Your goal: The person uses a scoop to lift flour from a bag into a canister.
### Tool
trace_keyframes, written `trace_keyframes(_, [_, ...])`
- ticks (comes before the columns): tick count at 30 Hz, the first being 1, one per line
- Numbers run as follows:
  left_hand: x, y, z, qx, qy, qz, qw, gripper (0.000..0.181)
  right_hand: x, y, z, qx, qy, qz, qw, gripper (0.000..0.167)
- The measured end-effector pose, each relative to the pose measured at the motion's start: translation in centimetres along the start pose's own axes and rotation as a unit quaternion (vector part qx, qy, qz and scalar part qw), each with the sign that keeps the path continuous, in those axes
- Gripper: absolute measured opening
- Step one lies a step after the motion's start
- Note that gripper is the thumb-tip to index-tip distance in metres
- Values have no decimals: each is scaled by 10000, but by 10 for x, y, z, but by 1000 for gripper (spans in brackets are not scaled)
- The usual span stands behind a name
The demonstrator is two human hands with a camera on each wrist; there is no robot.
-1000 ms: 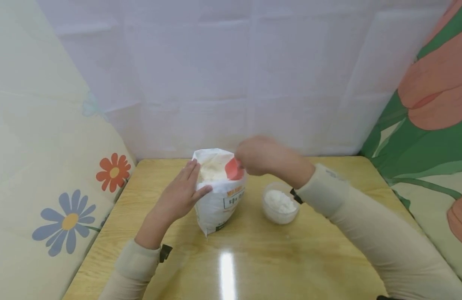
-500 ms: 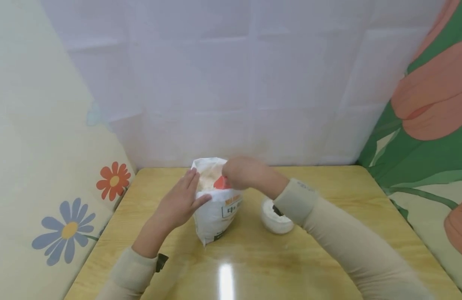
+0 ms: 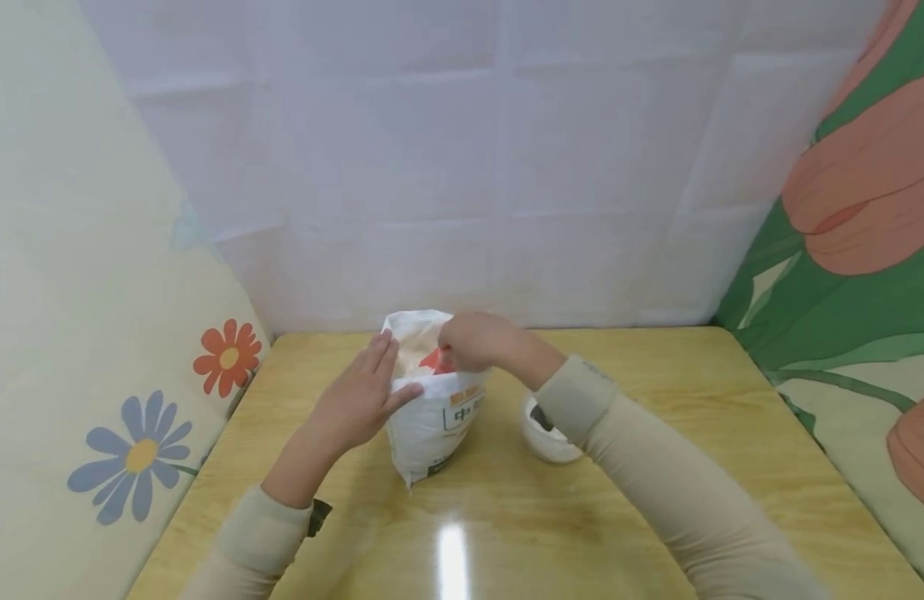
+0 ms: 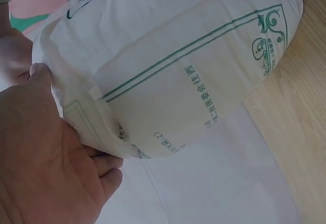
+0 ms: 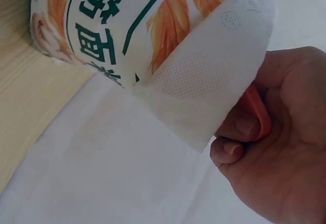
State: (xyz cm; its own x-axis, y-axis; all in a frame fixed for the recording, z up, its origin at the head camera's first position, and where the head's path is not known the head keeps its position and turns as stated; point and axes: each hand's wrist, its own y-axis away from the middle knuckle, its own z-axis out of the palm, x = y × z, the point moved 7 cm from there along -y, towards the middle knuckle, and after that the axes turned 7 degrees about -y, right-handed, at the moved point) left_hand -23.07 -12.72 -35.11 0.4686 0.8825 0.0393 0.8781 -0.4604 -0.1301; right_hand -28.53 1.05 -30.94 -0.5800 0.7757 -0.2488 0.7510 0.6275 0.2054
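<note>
A white flour bag [image 3: 432, 425] with printed sides stands upright on the table, its mouth open. My left hand [image 3: 360, 396] holds the bag at its left rim, thumb on the front edge and fingers along the side; printed bag wall [image 4: 178, 81] fills much of the left wrist view. My right hand [image 3: 476, 342] grips the handle of a red scoop [image 3: 434, 361], whose front is down in the mouth of the bag. In the right wrist view fingers curl round the red handle [image 5: 254, 112] behind the folded bag rim. The flour inside is partly visible.
To the bag's right stands a clear bowl [image 3: 547, 444] of white flour, partly covered by my right sleeve and a black wrist device [image 3: 540, 418]. The wooden table [image 3: 581, 533] meets a white cloth backdrop [image 3: 462, 167], with flowered cloths on both sides.
My right hand has moved left and down with the red scoop, deeper into the bag's mouth. The right forearm now covers more of the bowl. My left hand stays on the bag.
</note>
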Motion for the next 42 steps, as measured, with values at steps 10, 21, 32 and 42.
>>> trace_keyframes(10, [0, -7, -10, -98, -294, 16, 9995, 88, 0, -1, -8, 324, -416, -112, 9985, 18])
trace_keyframes(21, [-9, -5, -5, -22, -354, -73, 9993, 91, 15, 7, -13, 827, -986, -86, 9916, 21])
trace_keyframes(32, [-5, -11, -3, -21, -517, 111, 9986, 89, 34, 35, -14, 1691, -1510, -275, 9736, 21])
trace_keyframes(42, [3, -18, -8, -94, -627, 188, 9978, 88, 40, 57, -20, 2279, -1668, -430, 9583, 25])
